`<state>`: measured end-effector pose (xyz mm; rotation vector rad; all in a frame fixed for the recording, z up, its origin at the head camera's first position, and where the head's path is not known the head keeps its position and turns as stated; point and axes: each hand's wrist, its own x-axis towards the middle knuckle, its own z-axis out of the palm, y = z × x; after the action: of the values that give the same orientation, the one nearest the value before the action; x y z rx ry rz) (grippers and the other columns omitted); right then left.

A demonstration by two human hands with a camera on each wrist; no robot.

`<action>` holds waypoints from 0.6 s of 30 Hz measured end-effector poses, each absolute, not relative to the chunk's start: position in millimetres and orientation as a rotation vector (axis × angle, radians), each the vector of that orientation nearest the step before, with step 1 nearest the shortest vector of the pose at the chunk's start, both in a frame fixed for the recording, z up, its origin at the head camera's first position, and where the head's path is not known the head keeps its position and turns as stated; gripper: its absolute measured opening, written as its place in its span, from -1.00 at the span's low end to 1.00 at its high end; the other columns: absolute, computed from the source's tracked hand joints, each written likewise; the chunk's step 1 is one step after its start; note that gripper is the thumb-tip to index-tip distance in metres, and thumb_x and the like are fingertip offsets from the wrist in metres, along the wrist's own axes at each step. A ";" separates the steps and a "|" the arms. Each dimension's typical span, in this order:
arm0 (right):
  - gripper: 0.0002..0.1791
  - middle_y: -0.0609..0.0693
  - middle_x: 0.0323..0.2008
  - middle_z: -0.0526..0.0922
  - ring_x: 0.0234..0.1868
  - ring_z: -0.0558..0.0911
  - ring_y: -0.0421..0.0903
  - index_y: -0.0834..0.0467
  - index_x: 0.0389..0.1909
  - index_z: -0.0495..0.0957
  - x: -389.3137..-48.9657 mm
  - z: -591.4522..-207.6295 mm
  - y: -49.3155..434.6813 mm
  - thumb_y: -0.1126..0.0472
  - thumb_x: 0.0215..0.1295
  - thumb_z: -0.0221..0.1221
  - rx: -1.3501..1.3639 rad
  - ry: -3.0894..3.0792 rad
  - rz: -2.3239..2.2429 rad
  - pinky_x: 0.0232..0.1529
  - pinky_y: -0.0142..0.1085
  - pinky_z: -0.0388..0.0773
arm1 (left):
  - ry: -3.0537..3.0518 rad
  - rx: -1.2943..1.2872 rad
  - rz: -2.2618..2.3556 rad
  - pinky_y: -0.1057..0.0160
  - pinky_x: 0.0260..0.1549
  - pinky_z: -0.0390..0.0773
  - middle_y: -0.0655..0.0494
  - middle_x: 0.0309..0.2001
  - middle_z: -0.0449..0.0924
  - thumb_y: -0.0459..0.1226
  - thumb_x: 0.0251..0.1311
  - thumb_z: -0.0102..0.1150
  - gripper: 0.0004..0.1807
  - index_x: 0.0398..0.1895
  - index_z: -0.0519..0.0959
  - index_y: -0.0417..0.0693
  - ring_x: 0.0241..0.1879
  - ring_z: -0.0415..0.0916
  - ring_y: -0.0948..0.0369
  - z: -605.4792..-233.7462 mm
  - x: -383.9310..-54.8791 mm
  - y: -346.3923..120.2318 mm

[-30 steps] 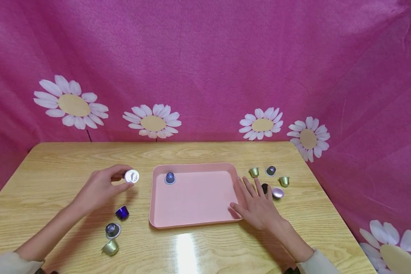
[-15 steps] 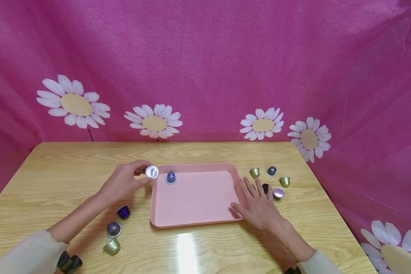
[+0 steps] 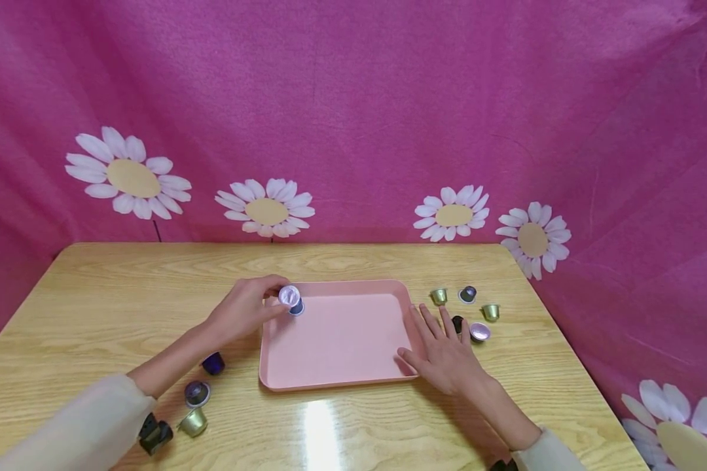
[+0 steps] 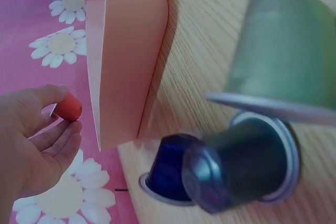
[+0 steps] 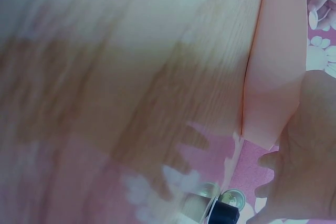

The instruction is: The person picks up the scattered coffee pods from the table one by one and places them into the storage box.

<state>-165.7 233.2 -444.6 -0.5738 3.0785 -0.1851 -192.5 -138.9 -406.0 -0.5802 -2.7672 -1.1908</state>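
Note:
My left hand point(image 3: 246, 307) pinches a coffee capsule point(image 3: 290, 296) between thumb and fingers, its silvery foil lid facing the head camera. The left wrist view shows that capsule's orange-red body point(image 4: 70, 108). It is over the far left corner of the pink tray point(image 3: 338, 340), overlapping a blue capsule point(image 3: 297, 309) that stands in the tray. On the tray's right side lies my right hand point(image 3: 444, 356), fingers spread and holding nothing. Close by its fingertips are a black capsule point(image 3: 457, 323) and a pale pink-lidded capsule point(image 3: 480, 332).
Left of the tray are a dark blue capsule point(image 3: 213, 364), a dark grey capsule point(image 3: 197, 393) and a gold-green capsule point(image 3: 194, 423). To the right, two gold-green capsules and a dark capsule point(image 3: 467, 294) sit on the wooden table point(image 3: 377, 425). A magenta flowered cloth point(image 3: 353, 131) hangs behind.
My left hand has carried the pinched capsule rightward, from beside the tray to over its far left corner, partly covering the blue capsule. My right hand has stayed in place.

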 end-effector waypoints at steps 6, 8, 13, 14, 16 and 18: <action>-0.08 0.18 0.52 0.13 0.49 -0.01 0.36 0.14 0.57 0.05 -166.0 -446.1 233.4 -0.34 0.40 -0.02 -0.572 3.078 -0.182 0.28 0.48 -0.14 | -2.771 -0.648 -1.170 0.06 -0.10 0.60 0.07 -0.19 0.71 -0.37 0.14 0.41 -0.70 -0.03 0.66 -0.19 -0.14 0.64 0.09 -408.2 -201.8 -125.3; -0.08 0.18 0.52 0.13 0.49 0.00 0.36 0.14 0.57 0.05 -166.0 -446.4 233.4 -0.34 0.40 -0.03 -0.572 3.079 -0.182 0.27 0.48 -0.14 | -2.776 -0.665 -1.150 0.06 -0.08 0.61 0.04 -0.16 0.71 -0.37 0.12 0.43 -0.67 -0.03 0.65 -0.20 -0.12 0.66 0.11 -408.9 -204.8 -120.9; -0.08 0.19 0.52 0.13 0.49 0.00 0.36 0.15 0.57 0.05 -166.2 -446.4 233.2 -0.35 0.40 -0.04 -0.575 3.078 -0.182 0.27 0.48 -0.13 | -2.794 -0.672 -1.080 0.11 -0.13 0.62 0.00 -0.16 0.71 -0.39 0.11 0.44 -0.64 0.00 0.65 -0.23 -0.15 0.67 0.12 -410.4 -211.7 -112.0; -0.08 0.19 0.52 0.13 0.49 0.00 0.36 0.15 0.57 0.05 -166.1 -446.3 233.2 -0.35 0.40 -0.04 -0.575 3.078 -0.183 0.27 0.48 -0.13 | -2.795 -0.677 -1.066 0.12 -0.14 0.63 0.00 -0.16 0.70 -0.40 0.11 0.43 -0.64 0.00 0.64 -0.24 -0.17 0.67 0.12 -410.8 -213.2 -110.6; -0.08 0.19 0.51 0.13 0.49 0.00 0.36 0.15 0.57 0.05 -166.0 -446.1 233.2 -0.35 0.40 -0.04 -0.577 3.078 -0.184 0.27 0.48 -0.13 | -2.797 -0.691 -1.046 0.14 -0.17 0.63 0.01 -0.18 0.70 -0.41 0.10 0.43 -0.64 0.00 0.64 -0.24 -0.19 0.66 0.12 -411.7 -216.0 -108.0; -0.08 0.18 0.52 0.13 0.49 0.00 0.36 0.14 0.57 0.05 -165.9 -445.9 233.3 -0.35 0.40 -0.03 -0.574 3.077 -0.194 0.27 0.48 -0.13 | -2.792 -0.716 -1.024 0.16 -0.21 0.62 0.01 -0.21 0.69 -0.41 0.09 0.43 -0.64 -0.01 0.64 -0.25 -0.22 0.65 0.12 -412.1 -218.2 -105.5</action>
<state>-165.9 233.3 -445.9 -0.5736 3.0771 -0.1936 -218.2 -105.5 -412.1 -0.7162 -2.7919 -1.0237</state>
